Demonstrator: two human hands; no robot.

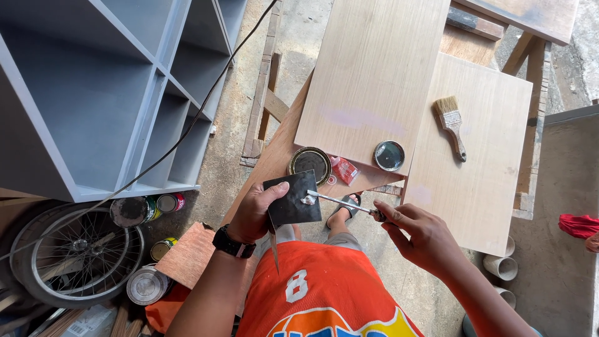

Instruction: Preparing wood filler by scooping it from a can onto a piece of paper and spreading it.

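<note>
left hand point(253, 212): flat black square plate point(292, 198) pinched, near centre | right hand point(419, 234): fingers closed round slim metal tool point(342, 201), tip on white putty blob point(307, 200) | risk: putty probably gets dropped if plate's tilted

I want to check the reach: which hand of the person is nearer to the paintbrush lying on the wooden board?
Right. The right hand is below the paintbrush, slightly to its left. The left hand, holding the dark square plate, is much farther left.
</note>
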